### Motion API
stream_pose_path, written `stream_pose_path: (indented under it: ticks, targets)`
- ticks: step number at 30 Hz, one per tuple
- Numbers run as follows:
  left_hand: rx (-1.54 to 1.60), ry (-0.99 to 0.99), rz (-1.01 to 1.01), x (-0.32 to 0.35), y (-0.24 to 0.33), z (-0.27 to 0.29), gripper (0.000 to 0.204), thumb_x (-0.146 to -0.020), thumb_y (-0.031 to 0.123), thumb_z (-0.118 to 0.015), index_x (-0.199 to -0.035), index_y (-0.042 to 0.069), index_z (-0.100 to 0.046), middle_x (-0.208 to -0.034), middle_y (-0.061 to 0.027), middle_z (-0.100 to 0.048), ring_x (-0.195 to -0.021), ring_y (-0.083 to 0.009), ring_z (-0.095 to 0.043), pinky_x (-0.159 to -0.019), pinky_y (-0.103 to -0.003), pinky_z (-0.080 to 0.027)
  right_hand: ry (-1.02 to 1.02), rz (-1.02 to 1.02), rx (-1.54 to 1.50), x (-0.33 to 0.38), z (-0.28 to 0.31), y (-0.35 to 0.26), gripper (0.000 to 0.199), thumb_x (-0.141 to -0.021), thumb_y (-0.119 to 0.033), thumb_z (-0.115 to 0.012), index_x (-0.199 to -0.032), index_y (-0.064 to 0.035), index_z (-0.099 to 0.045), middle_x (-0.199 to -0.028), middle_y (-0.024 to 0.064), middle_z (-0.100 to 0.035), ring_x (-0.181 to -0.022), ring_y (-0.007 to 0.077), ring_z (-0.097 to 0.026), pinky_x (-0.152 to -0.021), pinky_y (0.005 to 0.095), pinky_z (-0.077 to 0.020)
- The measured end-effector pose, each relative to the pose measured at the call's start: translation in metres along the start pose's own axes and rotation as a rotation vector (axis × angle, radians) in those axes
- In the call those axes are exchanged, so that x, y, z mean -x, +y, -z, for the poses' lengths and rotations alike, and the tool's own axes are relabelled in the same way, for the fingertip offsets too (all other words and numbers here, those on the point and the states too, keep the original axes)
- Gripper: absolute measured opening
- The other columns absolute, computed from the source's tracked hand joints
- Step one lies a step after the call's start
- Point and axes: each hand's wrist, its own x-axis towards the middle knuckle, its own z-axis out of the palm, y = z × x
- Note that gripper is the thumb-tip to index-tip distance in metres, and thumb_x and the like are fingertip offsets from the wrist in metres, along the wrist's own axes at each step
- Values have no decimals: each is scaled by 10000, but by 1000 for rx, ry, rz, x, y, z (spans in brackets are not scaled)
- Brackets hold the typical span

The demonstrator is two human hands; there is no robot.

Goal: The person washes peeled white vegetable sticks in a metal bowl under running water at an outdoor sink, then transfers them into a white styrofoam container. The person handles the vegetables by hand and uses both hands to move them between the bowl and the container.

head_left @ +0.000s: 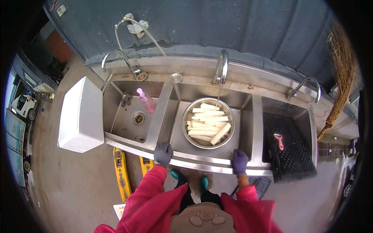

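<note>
My left hand [162, 154], in a grey glove, is closed over the front edge of the steel sink [186, 159]. In a purple glove, my right hand [240, 161] grips the same edge further right, its fingers curled. Between and beyond them, a round metal basin [185, 132] stands in the middle bowl, apart from both hands. Peeled, long white root vegetables [208, 118] lie piled in its water; their exact kind is unclear. A thin stream runs into the basin from the middle faucet [222, 66].
In the left bowl stands a pink bottle [146, 101]. A white box [82, 116] is at the sink's left end. A black crate [289, 155] with a pink-handled peeler [279, 141] on it fills the right bowl. A straw broom [342, 81] leans at the far right; yellow forks [122, 174] lie below.
</note>
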Motion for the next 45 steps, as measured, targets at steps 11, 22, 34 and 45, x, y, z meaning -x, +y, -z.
stream_pose_path:
  ticks: [11, 22, 34, 45]
  targets:
    - [13, 25, -55, -2, -3, -2, 183, -899, 225, -547, -852, 67, -627, -875, -171, -648, -818, -400, -590, -754, -504, -473, 43, 62, 33, 0, -1, -3, 197, -890, -198, -604, -884, -35, -713, -859, 187, -681, -810, 388, -636, -741, 446, -507]
    - [15, 49, -52, -3, 3, 1, 176, -898, 218, -545, -832, 71, -615, -833, -162, -637, -779, -397, -583, -734, -506, -462, 71, 116, 50, 2, 2, -7, 191, -892, -206, -601, -890, -50, -711, -861, 176, -680, -815, 386, -629, -739, 455, -502]
    - [4, 62, -54, -3, 8, 3, 183, -900, 223, -554, -809, 75, -611, -819, -146, -640, -783, -375, -596, -739, -493, -464, 66, 103, 50, 1, 3, -9, 183, -891, -202, -604, -874, -50, -706, -862, 172, -677, -817, 387, -630, -733, 456, -500]
    - [14, 85, -81, -3, 7, 3, 157, -877, 212, -571, -800, 78, -601, -801, -140, -629, -769, -368, -594, -718, -489, -467, 65, 110, 89, -1, 0, -5, 185, -889, -215, -612, -879, -61, -715, -847, 166, -681, -793, 382, -634, -721, 453, -505]
